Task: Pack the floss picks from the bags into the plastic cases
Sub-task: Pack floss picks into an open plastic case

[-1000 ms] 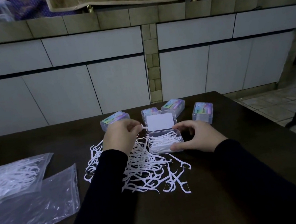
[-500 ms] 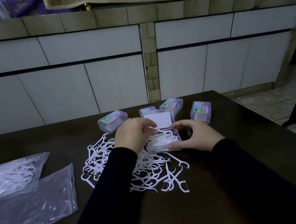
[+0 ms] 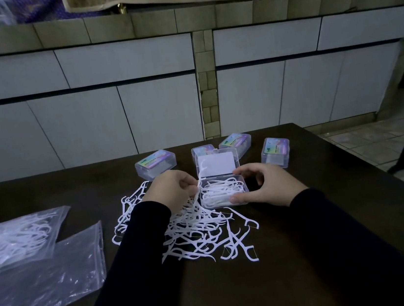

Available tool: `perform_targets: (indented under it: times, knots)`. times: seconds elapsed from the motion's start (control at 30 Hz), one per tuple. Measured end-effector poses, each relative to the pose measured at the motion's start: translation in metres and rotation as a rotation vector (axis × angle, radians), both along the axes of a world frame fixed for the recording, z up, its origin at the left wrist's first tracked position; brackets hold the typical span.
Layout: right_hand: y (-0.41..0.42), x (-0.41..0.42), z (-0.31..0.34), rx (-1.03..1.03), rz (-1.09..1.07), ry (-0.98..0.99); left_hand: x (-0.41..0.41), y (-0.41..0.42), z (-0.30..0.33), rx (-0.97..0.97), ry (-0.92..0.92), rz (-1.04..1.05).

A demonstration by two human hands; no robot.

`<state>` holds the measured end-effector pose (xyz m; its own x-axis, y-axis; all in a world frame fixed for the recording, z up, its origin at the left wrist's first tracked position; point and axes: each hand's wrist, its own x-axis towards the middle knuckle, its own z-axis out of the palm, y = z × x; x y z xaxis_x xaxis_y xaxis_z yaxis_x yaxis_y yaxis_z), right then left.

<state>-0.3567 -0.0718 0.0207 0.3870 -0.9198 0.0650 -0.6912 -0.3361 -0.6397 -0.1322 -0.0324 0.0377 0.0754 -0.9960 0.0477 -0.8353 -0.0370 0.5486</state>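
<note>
Open plastic case (image 3: pixel 222 191) sits mid-table, clear walls, lid tipped up behind it with a white card inside, and a tangle of white floss picks already lying in the tray. Left hand (image 3: pixel 173 194) is just left of the case, fingers curled, pinching a small bunch of picks (image 3: pixel 201 172) at the case's left edge; 1 pick stands upright in front of the lid. Right hand (image 3: pixel 268 185) cups the case's right side, thumb on the near right corner, fingers curved round the far edge (a steadying hold, knuckles up). Both sleeves are dark. In front of and left of the case, a loose heap of floss picks (image 3: pixel 196 233) spreads over the dark table (image 3: pixel 333 225). Behind the case, 4 closed cases (image 3: pixel 155 164) with colourful labels stand in a rough row. Well left of the case lie 2 clear bags (image 3: pixel 14 239), the farther 1 holding picks.
</note>
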Motion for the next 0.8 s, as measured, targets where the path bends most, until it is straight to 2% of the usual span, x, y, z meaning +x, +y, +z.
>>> perform_targets:
  times: [0.23,0.37,0.43,0.63,0.8]
  knots:
    - [0.0,0.0,0.0,-0.001,0.004,-0.011,0.006,0.001,0.003,0.002,0.004,-0.006]
    - [0.0,0.0,-0.001,0.002,0.004,-0.009,0.003,0.005,0.008,-0.235,0.033,0.06]
    - [0.0,0.0,-0.001,0.0,0.002,-0.015,-0.013,0.003,0.005,-0.317,-0.036,0.028]
    - [0.0,0.0,-0.001,0.003,0.005,-0.026,-0.034,-0.011,-0.004,-0.257,-0.364,-0.022]
    - [-0.002,0.001,-0.002,0.008,0.009,-0.023,-0.029,-0.008,-0.003,-0.271,-0.365,-0.016]
